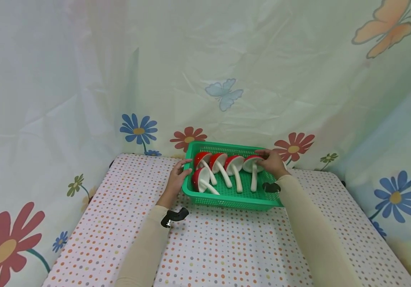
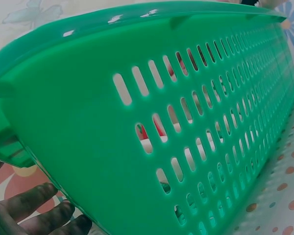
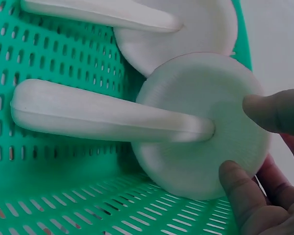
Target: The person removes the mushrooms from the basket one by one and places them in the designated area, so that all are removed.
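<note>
A green plastic basket (image 1: 223,201) with slotted walls stands on the table. In it lie several toy mushrooms with red caps and white stems, one of them the front-left mushroom (image 1: 202,179). My right hand (image 1: 273,163) pinches the cap edge of the rightmost mushroom (image 3: 186,161); its stem (image 3: 98,110) points away from the hand. At the basket's left end, my left hand (image 1: 175,181) touches the rim. In the left wrist view, its fingers (image 2: 36,205) lie fairly straight against the outer wall, below the rim.
A polka-dot cloth (image 1: 205,247) covers the table under the basket. A hanging sheet (image 1: 169,79) printed with flowers and butterflies rises close behind the basket and along both sides. Black wrist mounts (image 1: 174,217) sit on both sleeves.
</note>
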Action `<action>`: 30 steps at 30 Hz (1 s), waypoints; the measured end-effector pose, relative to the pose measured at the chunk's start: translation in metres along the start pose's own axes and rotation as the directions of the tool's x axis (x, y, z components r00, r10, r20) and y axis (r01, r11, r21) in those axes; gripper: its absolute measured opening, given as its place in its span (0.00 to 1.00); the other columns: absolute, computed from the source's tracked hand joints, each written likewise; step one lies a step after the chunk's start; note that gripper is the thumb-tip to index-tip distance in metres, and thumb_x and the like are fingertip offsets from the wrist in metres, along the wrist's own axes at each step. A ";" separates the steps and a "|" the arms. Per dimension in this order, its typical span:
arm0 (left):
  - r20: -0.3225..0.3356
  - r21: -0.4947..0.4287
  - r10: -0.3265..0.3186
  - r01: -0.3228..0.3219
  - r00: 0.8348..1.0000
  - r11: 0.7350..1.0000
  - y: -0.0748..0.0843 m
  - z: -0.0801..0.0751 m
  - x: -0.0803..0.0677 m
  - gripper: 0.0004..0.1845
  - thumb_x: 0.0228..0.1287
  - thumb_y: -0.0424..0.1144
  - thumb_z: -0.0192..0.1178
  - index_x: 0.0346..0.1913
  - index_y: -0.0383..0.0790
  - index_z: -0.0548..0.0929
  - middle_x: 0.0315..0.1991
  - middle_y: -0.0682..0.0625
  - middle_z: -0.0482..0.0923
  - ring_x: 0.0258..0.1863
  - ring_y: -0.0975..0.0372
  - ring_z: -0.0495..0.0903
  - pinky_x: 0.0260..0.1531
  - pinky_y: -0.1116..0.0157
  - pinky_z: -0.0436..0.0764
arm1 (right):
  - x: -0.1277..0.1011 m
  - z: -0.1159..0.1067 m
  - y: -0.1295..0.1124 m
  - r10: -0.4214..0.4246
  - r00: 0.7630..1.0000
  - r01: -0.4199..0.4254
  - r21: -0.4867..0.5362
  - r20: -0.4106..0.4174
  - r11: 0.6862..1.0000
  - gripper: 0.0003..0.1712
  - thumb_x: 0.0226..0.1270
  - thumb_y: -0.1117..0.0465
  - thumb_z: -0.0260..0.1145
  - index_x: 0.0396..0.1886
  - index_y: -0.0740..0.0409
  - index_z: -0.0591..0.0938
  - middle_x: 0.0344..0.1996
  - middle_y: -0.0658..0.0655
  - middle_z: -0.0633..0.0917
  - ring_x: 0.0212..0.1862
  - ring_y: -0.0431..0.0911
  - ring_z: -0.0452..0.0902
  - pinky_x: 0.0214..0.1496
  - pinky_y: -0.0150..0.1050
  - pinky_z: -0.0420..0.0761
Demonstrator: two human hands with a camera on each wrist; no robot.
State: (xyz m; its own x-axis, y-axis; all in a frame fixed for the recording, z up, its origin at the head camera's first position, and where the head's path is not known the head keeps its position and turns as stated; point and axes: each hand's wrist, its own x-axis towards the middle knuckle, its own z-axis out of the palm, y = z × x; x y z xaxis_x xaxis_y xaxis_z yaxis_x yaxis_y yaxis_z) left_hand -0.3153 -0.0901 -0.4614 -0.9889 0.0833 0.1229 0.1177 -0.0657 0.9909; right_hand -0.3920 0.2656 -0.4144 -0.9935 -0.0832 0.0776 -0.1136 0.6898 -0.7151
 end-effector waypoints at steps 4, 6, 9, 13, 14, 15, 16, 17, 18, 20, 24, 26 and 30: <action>-0.005 -0.007 0.010 -0.010 1.000 1.000 0.000 -0.001 0.001 0.23 0.73 0.33 0.53 0.69 0.36 0.71 0.72 0.39 0.63 0.69 0.44 0.66 0.66 0.47 0.69 | 0.001 0.004 0.001 -0.010 1.000 0.010 -0.007 -0.028 1.000 0.21 0.72 0.65 0.60 0.62 0.67 0.76 0.61 0.72 0.76 0.62 0.64 0.72 0.60 0.57 0.77; -0.005 -0.010 0.013 -0.013 1.000 1.000 0.000 -0.001 0.001 0.23 0.73 0.33 0.53 0.69 0.36 0.71 0.72 0.39 0.63 0.70 0.43 0.66 0.66 0.47 0.69 | 0.000 0.005 0.001 -0.006 0.999 0.005 -0.026 -0.052 1.000 0.20 0.72 0.65 0.59 0.61 0.67 0.78 0.59 0.71 0.77 0.60 0.64 0.74 0.59 0.57 0.77; -0.006 -0.014 0.014 -0.014 1.000 1.000 -0.001 -0.001 0.001 0.22 0.73 0.33 0.53 0.68 0.36 0.71 0.73 0.39 0.63 0.70 0.43 0.65 0.66 0.47 0.68 | 0.000 0.008 0.001 0.008 0.996 -0.013 -0.057 -0.087 0.998 0.19 0.72 0.65 0.58 0.59 0.66 0.80 0.57 0.71 0.79 0.57 0.63 0.76 0.57 0.56 0.79; -0.008 -0.021 0.013 -0.014 1.000 1.000 -0.001 0.000 0.001 0.22 0.73 0.32 0.53 0.68 0.35 0.71 0.74 0.40 0.61 0.71 0.44 0.64 0.68 0.46 0.66 | -0.001 0.009 0.000 0.022 0.992 -0.033 -0.085 -0.126 0.996 0.18 0.70 0.65 0.58 0.56 0.66 0.82 0.54 0.70 0.82 0.54 0.62 0.78 0.52 0.54 0.81; -0.007 -0.022 0.013 -0.013 1.000 1.000 -0.001 0.001 0.001 0.22 0.73 0.32 0.53 0.68 0.35 0.71 0.74 0.40 0.61 0.71 0.44 0.64 0.68 0.46 0.66 | -0.001 0.009 0.000 0.021 0.991 -0.034 -0.093 -0.134 0.995 0.18 0.70 0.65 0.58 0.56 0.66 0.82 0.54 0.71 0.82 0.53 0.62 0.79 0.50 0.52 0.81; -0.007 -0.021 0.014 -0.014 1.000 1.000 -0.002 0.001 0.001 0.23 0.73 0.32 0.53 0.68 0.35 0.70 0.74 0.40 0.61 0.71 0.44 0.64 0.68 0.46 0.66 | -0.001 0.009 0.000 0.024 0.990 -0.038 -0.099 -0.141 0.994 0.18 0.70 0.65 0.58 0.55 0.66 0.83 0.53 0.71 0.82 0.51 0.62 0.79 0.47 0.50 0.82; -0.007 -0.021 0.014 -0.015 1.000 1.000 -0.002 0.001 0.001 0.23 0.73 0.32 0.53 0.69 0.35 0.70 0.73 0.40 0.62 0.71 0.44 0.65 0.67 0.46 0.66 | -0.001 0.009 0.000 0.028 0.989 -0.043 -0.100 -0.147 0.994 0.18 0.70 0.64 0.58 0.55 0.65 0.83 0.53 0.70 0.83 0.49 0.61 0.80 0.44 0.47 0.81; -0.006 -0.020 0.014 -0.014 1.000 1.000 -0.002 0.001 0.001 0.23 0.73 0.32 0.53 0.69 0.34 0.70 0.73 0.40 0.62 0.70 0.45 0.65 0.67 0.46 0.66 | -0.001 0.009 -0.001 0.034 0.988 -0.049 -0.098 -0.154 0.994 0.18 0.70 0.64 0.58 0.54 0.64 0.84 0.52 0.70 0.83 0.47 0.60 0.80 0.40 0.45 0.80; -0.004 -0.021 0.013 -0.013 1.000 1.000 -0.002 0.001 0.001 0.23 0.73 0.32 0.53 0.69 0.34 0.70 0.73 0.40 0.62 0.70 0.45 0.65 0.67 0.46 0.66 | -0.002 0.009 -0.001 0.035 0.987 -0.051 -0.096 -0.158 0.994 0.17 0.71 0.63 0.58 0.54 0.64 0.84 0.52 0.69 0.84 0.44 0.59 0.80 0.36 0.42 0.78; -0.001 -0.021 0.012 -0.012 1.000 1.000 -0.003 0.001 0.001 0.23 0.73 0.32 0.52 0.69 0.35 0.70 0.73 0.40 0.62 0.69 0.45 0.66 0.67 0.46 0.67 | -0.002 0.009 -0.001 0.036 0.986 -0.051 -0.090 -0.164 0.995 0.17 0.71 0.63 0.58 0.54 0.64 0.84 0.51 0.69 0.84 0.39 0.57 0.80 0.31 0.39 0.74; 0.000 -0.020 0.004 -0.004 1.000 1.000 -0.002 0.001 0.001 0.23 0.73 0.32 0.52 0.69 0.35 0.70 0.73 0.40 0.62 0.70 0.45 0.66 0.67 0.47 0.67 | -0.002 0.007 -0.001 0.033 0.985 -0.049 -0.092 -0.171 0.994 0.17 0.72 0.61 0.58 0.53 0.63 0.85 0.51 0.69 0.84 0.38 0.55 0.79 0.30 0.38 0.74; -0.004 -0.017 0.001 -0.001 1.000 1.000 -0.001 0.001 0.001 0.23 0.73 0.32 0.53 0.69 0.35 0.70 0.73 0.40 0.63 0.69 0.45 0.66 0.67 0.47 0.68 | -0.002 0.004 -0.003 0.029 0.985 -0.046 -0.095 -0.171 0.994 0.17 0.72 0.61 0.58 0.54 0.63 0.85 0.52 0.69 0.84 0.43 0.57 0.80 0.35 0.42 0.78; -0.009 -0.016 -0.009 0.008 1.000 1.000 0.000 0.001 0.001 0.23 0.73 0.34 0.54 0.69 0.35 0.70 0.72 0.38 0.64 0.69 0.44 0.66 0.66 0.48 0.68 | -0.002 -0.002 -0.007 0.018 0.985 -0.033 -0.087 -0.174 0.996 0.18 0.73 0.60 0.58 0.55 0.63 0.84 0.53 0.69 0.83 0.52 0.61 0.79 0.48 0.52 0.82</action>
State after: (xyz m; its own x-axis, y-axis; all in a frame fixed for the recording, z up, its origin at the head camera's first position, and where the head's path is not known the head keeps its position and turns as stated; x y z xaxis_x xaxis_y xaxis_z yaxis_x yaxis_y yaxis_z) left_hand -0.3161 -0.0890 -0.4612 -0.9906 0.0752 0.1140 0.1079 -0.0809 0.9909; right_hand -0.3895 0.2623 -0.4079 -0.9812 0.0554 0.1847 -0.0807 0.7518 -0.6544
